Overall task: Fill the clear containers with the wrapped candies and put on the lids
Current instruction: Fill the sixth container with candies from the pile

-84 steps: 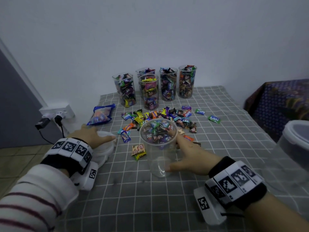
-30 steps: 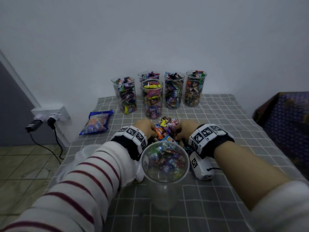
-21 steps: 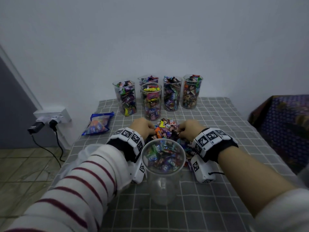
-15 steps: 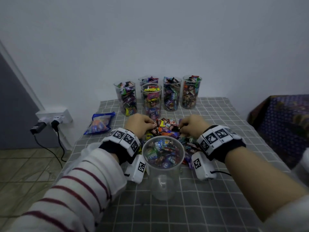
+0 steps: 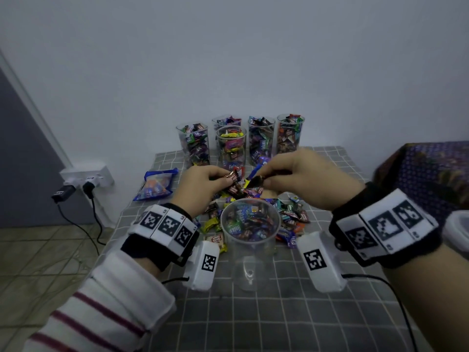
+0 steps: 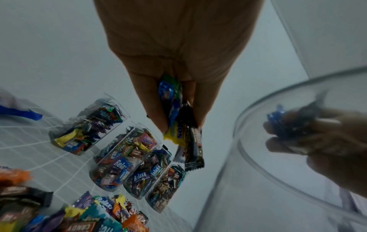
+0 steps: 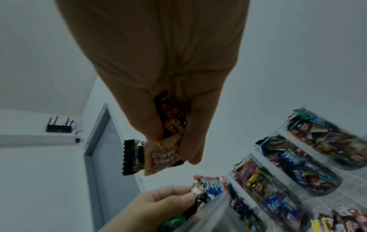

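blue snack bag (image 5: 156, 186): on the grey checked tablecloth (image 5: 253, 313), left edge | wall socket with plugs (image 5: 83, 179): left of tablecloth | router (image 7: 59, 128): high on wall

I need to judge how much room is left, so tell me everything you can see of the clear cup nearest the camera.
The nearest clear plastic cup stands upright on the grey checked tablecloth, open and lidless. It looks empty: loose wrapped candies behind show through its wall. Neither hand touches it; both hold candies above the pile beyond it.
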Demonstrator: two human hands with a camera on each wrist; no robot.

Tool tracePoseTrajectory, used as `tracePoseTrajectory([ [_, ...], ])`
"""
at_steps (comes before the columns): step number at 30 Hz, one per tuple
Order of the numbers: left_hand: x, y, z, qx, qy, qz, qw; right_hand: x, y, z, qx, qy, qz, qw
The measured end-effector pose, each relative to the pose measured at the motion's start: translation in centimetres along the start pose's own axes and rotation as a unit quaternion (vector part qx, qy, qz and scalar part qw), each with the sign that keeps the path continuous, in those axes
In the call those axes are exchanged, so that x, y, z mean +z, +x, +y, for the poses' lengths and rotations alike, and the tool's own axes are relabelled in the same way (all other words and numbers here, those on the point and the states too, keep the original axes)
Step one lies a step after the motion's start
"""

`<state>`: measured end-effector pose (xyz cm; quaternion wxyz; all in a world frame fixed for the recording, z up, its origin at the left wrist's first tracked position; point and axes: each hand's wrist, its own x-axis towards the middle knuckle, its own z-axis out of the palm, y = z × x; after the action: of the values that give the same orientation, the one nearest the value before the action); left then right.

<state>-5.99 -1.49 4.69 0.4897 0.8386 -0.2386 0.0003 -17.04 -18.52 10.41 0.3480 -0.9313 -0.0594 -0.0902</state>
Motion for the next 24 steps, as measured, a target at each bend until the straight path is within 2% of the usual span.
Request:
tracePoseTrajectory([
  [4, -0.1, -0.6, 0.0, -0.005, -0.001, 0.007, 1.000, 1.1, -0.7, -0.9, -0.029, -0.042, -0.052, 0.997],
  [9, -0.1, -1.2, 0.1, -0.005, -0.004, 0.007, 1.000, 2.7, -1.1, -1.4, -0.072, -0.160, -0.087, 0.981],
  [13, -0.1, -1.4, 0.2, -0.010, -0.013, 0.008, 1.000, 3.3, -1.5, -1.5, -0.082, -0.191, -0.111, 0.972],
  [16, -0.2, -1.6, 0.4, -0.010, -0.022, 0.006, 1.000, 3.4, -1.8, -1.3, -0.083, -0.176, -0.098, 0.976],
  [21, -0.5, -2.0, 0.9, 0.015, -0.041, 0.019, 0.999, 3.5, -2.6, -0.1, -0.053, -0.054, 0.004, 0.997],
  [24, -1.2, -2.3, 1.4, 0.037, -0.068, 0.041, 0.996, 3.7, -3.4, 1.2, 0.013, 0.057, -0.050, 0.997],
])
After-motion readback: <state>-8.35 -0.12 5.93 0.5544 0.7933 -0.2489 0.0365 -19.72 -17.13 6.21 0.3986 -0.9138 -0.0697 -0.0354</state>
